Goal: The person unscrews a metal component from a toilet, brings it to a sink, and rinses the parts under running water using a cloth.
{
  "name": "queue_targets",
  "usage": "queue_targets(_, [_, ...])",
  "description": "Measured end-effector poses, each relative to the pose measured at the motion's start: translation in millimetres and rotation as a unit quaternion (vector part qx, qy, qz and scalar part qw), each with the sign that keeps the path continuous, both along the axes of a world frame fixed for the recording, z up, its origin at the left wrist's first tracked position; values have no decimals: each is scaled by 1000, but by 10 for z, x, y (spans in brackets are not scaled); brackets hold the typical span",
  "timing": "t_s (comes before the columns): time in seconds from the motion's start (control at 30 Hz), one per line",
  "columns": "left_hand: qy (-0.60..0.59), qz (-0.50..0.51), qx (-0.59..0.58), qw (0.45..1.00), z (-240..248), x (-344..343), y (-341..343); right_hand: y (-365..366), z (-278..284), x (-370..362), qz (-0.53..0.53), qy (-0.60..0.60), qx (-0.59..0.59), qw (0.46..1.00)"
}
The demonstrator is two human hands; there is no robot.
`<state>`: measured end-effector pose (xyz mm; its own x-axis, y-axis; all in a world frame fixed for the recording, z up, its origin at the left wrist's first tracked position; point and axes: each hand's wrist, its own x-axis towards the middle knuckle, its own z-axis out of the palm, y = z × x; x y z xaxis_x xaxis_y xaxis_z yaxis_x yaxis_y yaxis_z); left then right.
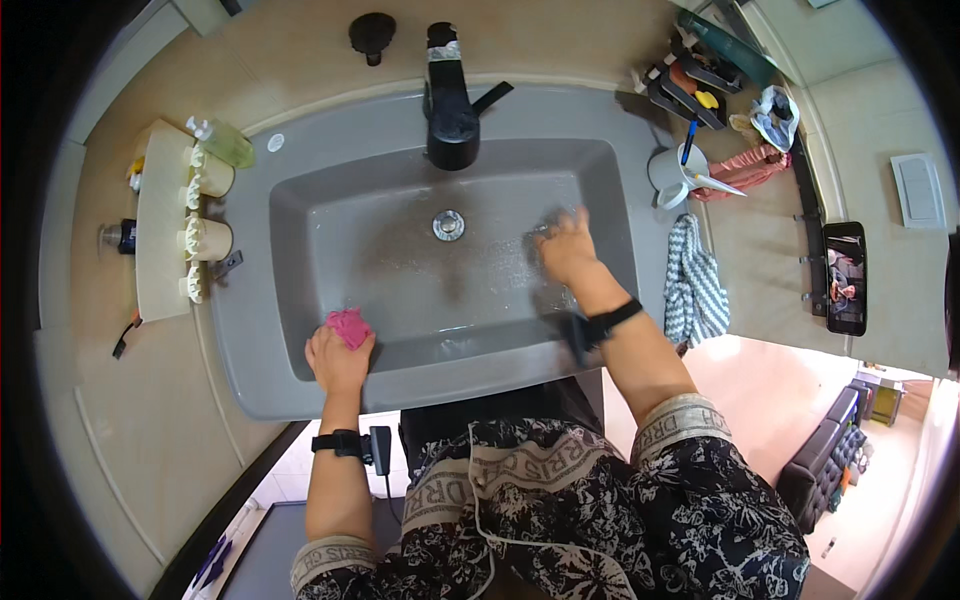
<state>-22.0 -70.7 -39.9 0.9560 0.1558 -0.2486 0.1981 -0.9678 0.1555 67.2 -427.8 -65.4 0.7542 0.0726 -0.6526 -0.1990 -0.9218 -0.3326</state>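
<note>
A crumpled pink cloth (349, 327) is gripped in my left hand (340, 362), low against the near left corner of the grey sink basin (310, 255). My right hand (568, 252) reaches into the basin's right side with its fingers apart and nothing seen in them. Its fingertips are near the wet basin floor; I cannot tell if they touch. Water drops and wet streaks show around that hand. A round metal drain plug (448, 226) sits in the basin between my hands, below a black faucet (452, 120).
On the left, a wall shelf (165, 220) carries cream cups, beside a green pump bottle (228, 145). To the right are a white mug (672, 168), a striped cloth (695, 285), a black organizer (690, 95) and a phone (846, 278). A dark sofa (825, 455) stands farther off.
</note>
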Motion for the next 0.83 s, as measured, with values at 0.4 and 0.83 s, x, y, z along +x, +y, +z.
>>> queue_targets(0.4, [33,6,45,998,36,-36,-56,-252,161,-293,36,-266,202,942])
queue_targets(0.83, [81,1,64,995,78,-8,-22,14,3194,-677,84,-542,338,765])
